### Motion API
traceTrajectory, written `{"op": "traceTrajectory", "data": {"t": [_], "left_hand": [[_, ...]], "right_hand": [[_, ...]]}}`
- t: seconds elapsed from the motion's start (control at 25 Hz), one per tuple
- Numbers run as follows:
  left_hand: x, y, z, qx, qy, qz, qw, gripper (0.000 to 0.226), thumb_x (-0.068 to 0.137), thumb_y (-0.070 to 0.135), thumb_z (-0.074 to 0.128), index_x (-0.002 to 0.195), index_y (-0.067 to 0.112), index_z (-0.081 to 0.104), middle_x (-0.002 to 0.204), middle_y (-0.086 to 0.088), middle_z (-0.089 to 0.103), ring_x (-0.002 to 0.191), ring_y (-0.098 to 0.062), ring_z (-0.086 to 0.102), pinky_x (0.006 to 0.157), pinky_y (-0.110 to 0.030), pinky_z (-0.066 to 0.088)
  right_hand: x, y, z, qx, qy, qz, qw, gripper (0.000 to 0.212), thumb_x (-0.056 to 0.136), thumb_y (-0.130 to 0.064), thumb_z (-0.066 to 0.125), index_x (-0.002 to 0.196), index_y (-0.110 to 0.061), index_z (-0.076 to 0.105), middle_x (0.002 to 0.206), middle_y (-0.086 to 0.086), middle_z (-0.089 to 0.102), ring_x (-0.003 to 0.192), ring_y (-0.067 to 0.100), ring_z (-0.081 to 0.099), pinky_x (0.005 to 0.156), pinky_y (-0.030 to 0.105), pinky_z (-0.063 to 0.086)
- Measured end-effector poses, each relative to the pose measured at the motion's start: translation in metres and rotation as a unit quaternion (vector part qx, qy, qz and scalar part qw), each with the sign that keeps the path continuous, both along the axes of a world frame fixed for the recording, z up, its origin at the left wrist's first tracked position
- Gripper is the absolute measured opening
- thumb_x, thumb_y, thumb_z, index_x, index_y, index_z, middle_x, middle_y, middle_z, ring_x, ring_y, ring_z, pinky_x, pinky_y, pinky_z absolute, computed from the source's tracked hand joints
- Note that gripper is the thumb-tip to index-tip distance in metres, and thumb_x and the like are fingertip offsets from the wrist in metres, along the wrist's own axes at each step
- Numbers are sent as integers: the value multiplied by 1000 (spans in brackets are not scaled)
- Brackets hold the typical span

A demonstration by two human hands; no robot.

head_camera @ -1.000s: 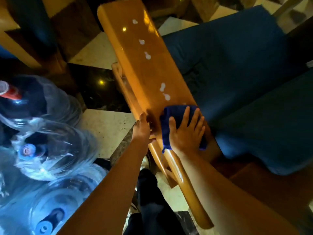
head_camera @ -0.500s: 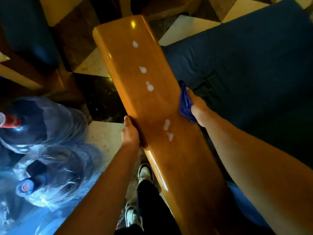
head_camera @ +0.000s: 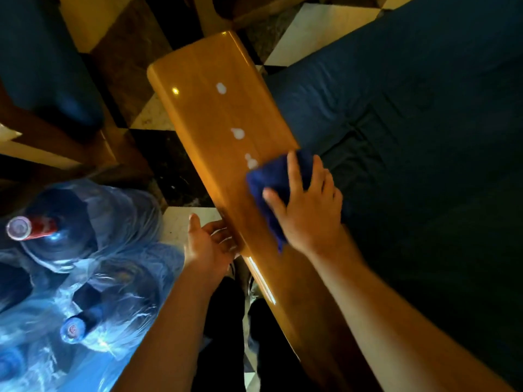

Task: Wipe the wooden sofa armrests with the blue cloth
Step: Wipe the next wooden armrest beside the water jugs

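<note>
the right hand pressed the blue cloth flat, fingers spread, on the wooden armrest just below white foam spots; the left hand, relaxed, steadied its edge.

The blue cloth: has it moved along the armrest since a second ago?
Yes. The blue cloth has travelled up the armrest, past two white blobs, reaching the third.

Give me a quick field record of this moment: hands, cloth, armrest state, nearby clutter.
right hand: flat, fingers spread, pressing the dark blue folded cloth onto the armrest
left hand: open, at the armrest's left edge
glossy orange-brown wooden armrest: three white blobs ahead of the cloth
dark blue sofa cushion: right of armrest
plastic-wrapped water jugs: floor, left
</note>
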State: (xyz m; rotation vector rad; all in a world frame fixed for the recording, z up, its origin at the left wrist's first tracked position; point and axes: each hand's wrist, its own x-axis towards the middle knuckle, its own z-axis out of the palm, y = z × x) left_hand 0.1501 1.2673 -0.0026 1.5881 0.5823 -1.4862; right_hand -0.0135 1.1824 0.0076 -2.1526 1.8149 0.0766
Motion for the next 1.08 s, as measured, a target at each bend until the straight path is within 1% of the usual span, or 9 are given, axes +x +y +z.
{"op": "traceTrajectory", "data": {"t": [0.12,0.2,0.24,0.32,0.4,0.52,0.68,0.92,1.08], "left_hand": [[11,-5,0,10,4,-47,999,71,102,64,27,116,4,61,112,-21,70,100,-37,68,73,-49,56],[18,-10,2,9,-3,-64,998,72,102,64,27,116,4,62,111,-22,71,100,-39,70,71,-49,56],[22,-12,4,5,-5,-69,998,72,102,64,27,115,4,63,110,-22,71,99,-39,70,71,-48,56],[29,-18,6,4,-4,-64,998,71,102,64,27,114,3,64,110,-22,72,99,-40,70,70,-47,56],[33,-23,8,7,-1,-61,998,70,102,63,28,112,4,64,109,-21,72,97,-39,70,72,-48,57],[39,-33,12,7,14,-60,998,69,102,63,27,104,4,64,103,-21,72,94,-39,70,75,-51,57],[49,-50,6,-21,1,-76,997,71,103,62,25,101,3,63,93,-18,69,83,-33,68,70,-41,55],[100,-81,4,-103,-139,-97,980,62,103,60,29,103,14,70,89,-6,80,83,-21,77,65,-33,56],[59,-54,7,-59,-104,-94,988,59,99,65,36,106,18,72,113,-12,76,102,-30,71,83,-45,57]], "right_hand": [[0,-90,-16,159,-155,-177,959,69,98,-73,31,135,-21,59,131,20,66,117,39,63,93,44,48],[-25,-90,-17,237,-248,-277,898,53,103,-62,38,115,-20,70,123,17,71,109,30,66,87,38,47],[-41,-69,-11,232,-240,-278,901,49,103,-61,38,111,-24,69,119,14,72,108,29,67,87,38,46],[-64,-1,7,149,-131,-225,954,52,100,-67,32,121,-32,63,121,8,69,117,32,64,92,39,47],[-69,74,14,53,6,-50,997,67,99,-68,25,153,-30,38,155,15,45,143,37,43,113,49,38],[-26,126,17,9,100,49,994,76,100,-66,25,161,-20,25,169,23,17,154,47,19,122,63,20],[46,96,4,-26,77,172,982,91,91,-44,69,163,-21,19,169,25,14,155,48,14,122,66,19],[146,-1,-11,-111,12,146,983,75,99,-28,57,164,-24,19,171,18,14,158,41,10,125,59,14],[85,69,-4,-78,12,152,985,82,97,-35,64,164,-25,17,173,11,5,159,34,5,128,54,12]]}}
